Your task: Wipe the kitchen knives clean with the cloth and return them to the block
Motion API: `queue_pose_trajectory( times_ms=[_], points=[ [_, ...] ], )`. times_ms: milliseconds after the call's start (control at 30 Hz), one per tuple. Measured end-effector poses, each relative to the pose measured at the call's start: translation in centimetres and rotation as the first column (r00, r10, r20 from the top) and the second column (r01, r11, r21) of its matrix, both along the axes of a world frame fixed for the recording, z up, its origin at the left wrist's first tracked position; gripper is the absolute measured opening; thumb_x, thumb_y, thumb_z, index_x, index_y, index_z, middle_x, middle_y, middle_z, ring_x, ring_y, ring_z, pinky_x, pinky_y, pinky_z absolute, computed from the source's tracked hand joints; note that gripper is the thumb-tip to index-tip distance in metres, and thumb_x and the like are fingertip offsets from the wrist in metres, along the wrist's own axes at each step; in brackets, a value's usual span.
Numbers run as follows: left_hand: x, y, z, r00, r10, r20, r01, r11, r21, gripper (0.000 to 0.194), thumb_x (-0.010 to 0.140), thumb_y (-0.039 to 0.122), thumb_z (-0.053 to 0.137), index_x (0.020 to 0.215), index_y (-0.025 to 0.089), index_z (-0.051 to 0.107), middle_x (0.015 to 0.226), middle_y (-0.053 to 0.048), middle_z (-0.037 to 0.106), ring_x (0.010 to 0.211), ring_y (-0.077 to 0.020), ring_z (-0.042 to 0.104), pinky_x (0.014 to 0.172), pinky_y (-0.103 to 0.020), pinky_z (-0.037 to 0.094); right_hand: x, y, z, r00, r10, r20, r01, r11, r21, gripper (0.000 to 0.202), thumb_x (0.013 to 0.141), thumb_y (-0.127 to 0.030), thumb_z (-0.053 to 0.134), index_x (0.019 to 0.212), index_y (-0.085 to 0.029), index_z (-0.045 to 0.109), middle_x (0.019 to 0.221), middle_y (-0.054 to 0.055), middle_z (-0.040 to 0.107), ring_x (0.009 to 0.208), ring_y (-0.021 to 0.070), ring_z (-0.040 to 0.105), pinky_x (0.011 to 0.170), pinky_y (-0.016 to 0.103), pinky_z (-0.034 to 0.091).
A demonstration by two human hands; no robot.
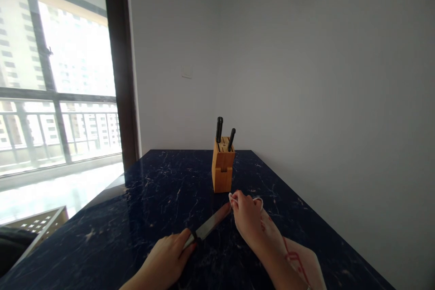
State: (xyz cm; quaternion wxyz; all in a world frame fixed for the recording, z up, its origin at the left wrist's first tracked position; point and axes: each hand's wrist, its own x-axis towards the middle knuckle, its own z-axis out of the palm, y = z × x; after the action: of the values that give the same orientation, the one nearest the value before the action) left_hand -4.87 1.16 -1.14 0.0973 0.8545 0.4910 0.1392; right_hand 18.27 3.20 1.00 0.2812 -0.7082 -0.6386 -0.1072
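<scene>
From here I see the left hand (169, 253) closed around the handle of a knife (213, 223), its blade slanting over the dark table (176, 190). The right hand (247, 215) pinches a bunched bit of cloth (301, 258) at the blade's tip, just in front of the wooden block (223, 170).

The knife block (222, 173) stands on the bench (163, 195), towards its far end, with two knife handles (219, 129) rising from its top. Before it, a knife (214, 223) slants over the bench, its handle in the left grip (166, 256) and its tip at the right grip (248, 217). The cloth (304, 260) reaches from the right grip towards the near right. Left of the bench are the window (76, 50) and a crate (42, 224); walls (316, 77) stand behind and right.
</scene>
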Motion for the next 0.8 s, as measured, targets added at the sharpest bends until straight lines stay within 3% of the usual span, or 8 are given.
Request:
queue_pose_trajectory(
  times_ms=[167, 400, 600, 800],
  points=[
    [0.0, 0.3, -0.3, 0.999, 0.038, 0.010, -0.038, 0.999, -0.024, 0.030, 0.088, 0.040, 0.032, 0.093, 0.023, 0.056, 0.084, -0.003, 0.067, 0.080, -0.0184, 0.062, 0.069, -0.025, 0.040, -0.4, -0.6, 0.7, 1.000, 0.019, 0.003, -0.019, 0.994, -0.108, 0.011, 0.083, -0.021, 0.045, 0.084, -0.022, 0.055, 0.082, 0.004, 0.062, 0.083, 0.0197, 0.053, 0.071, 0.031, 0.024],
    [0.1, 0.4, 0.1, 0.998, 0.059, 0.029, -0.058, 0.997, -0.043, 0.027, 0.087, 0.036, 0.034, 0.087, 0.022, 0.057, 0.083, -0.002, 0.067, 0.079, -0.0184, 0.063, 0.067, -0.024, 0.039, -3.5, -1.7, -0.2, 0.956, 0.295, -0.009, -0.294, 0.952, -0.089, 0.014, 0.064, -0.010, 0.049, 0.073, -0.021, 0.053, 0.073, 0.000, 0.062, 0.079, 0.0184, 0.051, 0.078, 0.034, 0.023],
    [0.0, 0.5, 0.0, 0.998, 0.054, 0.035, -0.052, 0.997, -0.057, 0.023, 0.086, 0.034, 0.036, 0.087, 0.023, 0.056, 0.084, -0.002, 0.068, 0.079, -0.0174, 0.063, 0.067, -0.023, 0.040, -5.5, -3.1, -0.4, 0.878, 0.476, -0.051, -0.479, 0.874, -0.082, 0.013, 0.064, -0.011, 0.049, 0.072, -0.020, 0.051, 0.074, -0.001, 0.062, 0.079, 0.0167, 0.050, 0.083, 0.035, 0.020],
    [0.1, 0.6, -0.4, 0.999, 0.021, 0.048, -0.020, 0.999, -0.030, 0.022, 0.087, 0.033, 0.035, 0.089, 0.024, 0.055, 0.084, -0.001, 0.068, 0.079, -0.0166, 0.063, 0.067, -0.022, 0.040, -6.1, -3.7, -0.4, 0.831, 0.552, -0.068, -0.556, 0.828, -0.073, 0.011, 0.065, -0.012, 0.050, 0.072, -0.020, 0.051, 0.074, -0.001, 0.062, 0.079, 0.0158, 0.050, 0.084, 0.035, 0.019]
  ],
)
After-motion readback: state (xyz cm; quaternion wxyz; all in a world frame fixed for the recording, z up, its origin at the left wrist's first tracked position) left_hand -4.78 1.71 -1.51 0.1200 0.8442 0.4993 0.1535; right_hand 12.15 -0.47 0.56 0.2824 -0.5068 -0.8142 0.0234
